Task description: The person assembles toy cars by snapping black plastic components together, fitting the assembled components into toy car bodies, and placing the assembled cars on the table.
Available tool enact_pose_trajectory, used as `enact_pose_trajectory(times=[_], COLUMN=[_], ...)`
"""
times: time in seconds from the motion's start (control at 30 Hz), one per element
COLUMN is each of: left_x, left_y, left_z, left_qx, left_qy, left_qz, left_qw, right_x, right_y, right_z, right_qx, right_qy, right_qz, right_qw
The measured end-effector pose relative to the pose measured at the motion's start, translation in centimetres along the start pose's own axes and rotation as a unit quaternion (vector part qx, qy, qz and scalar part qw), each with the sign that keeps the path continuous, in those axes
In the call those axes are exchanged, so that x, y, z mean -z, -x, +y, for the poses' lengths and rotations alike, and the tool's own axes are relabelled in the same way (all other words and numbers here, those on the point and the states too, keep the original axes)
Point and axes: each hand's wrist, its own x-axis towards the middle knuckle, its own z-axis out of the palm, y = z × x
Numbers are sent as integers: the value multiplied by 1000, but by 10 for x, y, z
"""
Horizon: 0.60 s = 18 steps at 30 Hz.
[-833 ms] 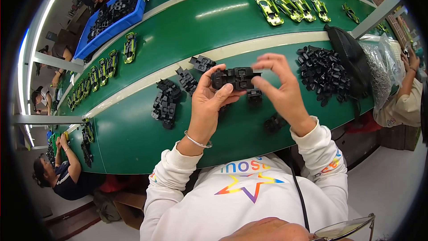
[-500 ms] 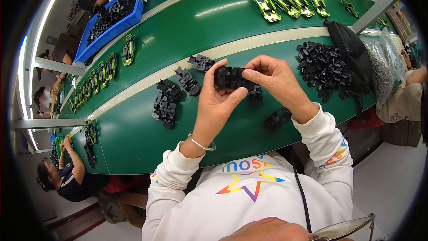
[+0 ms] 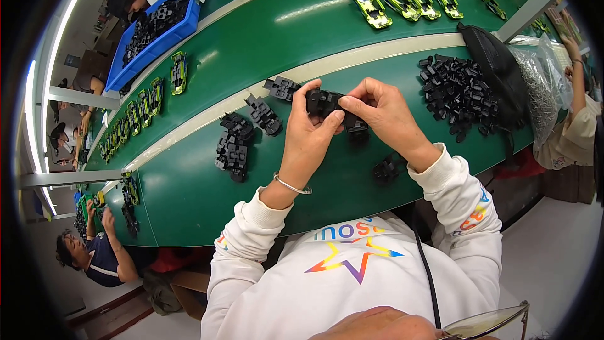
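A black plastic toy-car chassis part (image 3: 322, 103) is held above the green table between my two hands. My left hand (image 3: 307, 138) grips it with thumb and fingers on its left side. My right hand (image 3: 385, 116) pinches at its right end; any small piece under those fingertips is hidden. Just below the hands lies another black part (image 3: 357, 132), partly covered. One more dark part (image 3: 387, 169) rests near my right wrist. To the left are similar black parts: one by my left fingers (image 3: 281, 88), another beside it (image 3: 264, 115), and a small stack (image 3: 234, 148).
A heap of small black pieces (image 3: 459, 97) lies at right, beside a black bag (image 3: 497, 79) and a clear bag of metal pieces (image 3: 538, 94). Beyond a pale rail, yellow-green toy cars (image 3: 370, 6) line a green surface. A blue crate (image 3: 154, 41) stands far left. Co-workers sit around.
My hands shift slightly while keeping hold of the chassis part, and its right end is now more covered by my right fingers. At lower left, a co-worker's arms have moved.
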Motion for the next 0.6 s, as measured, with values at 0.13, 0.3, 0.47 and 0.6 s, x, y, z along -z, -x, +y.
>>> enact_pose_trajectory(times=[0.13, 0.3, 0.47, 0.6], left_x=[4, 9, 10, 14], left_y=[-3, -2, -4, -19], left_z=[4, 16, 16, 14], left_qx=[19, 69, 89, 65], left_qy=[-3, 1, -10, -40], left_qz=[-21, -40, -33, -33], left_qw=[1000, 997, 995, 997], right_x=[1, 2, 3, 8], right_y=[3, 5, 6, 2], right_z=[-1, -7, -4, 3], right_qx=[-5, -36, -44, -1], right_qy=[-31, -43, -55, -38], right_qz=[-2, -6, -8, -7], right_qw=[999, 998, 997, 999])
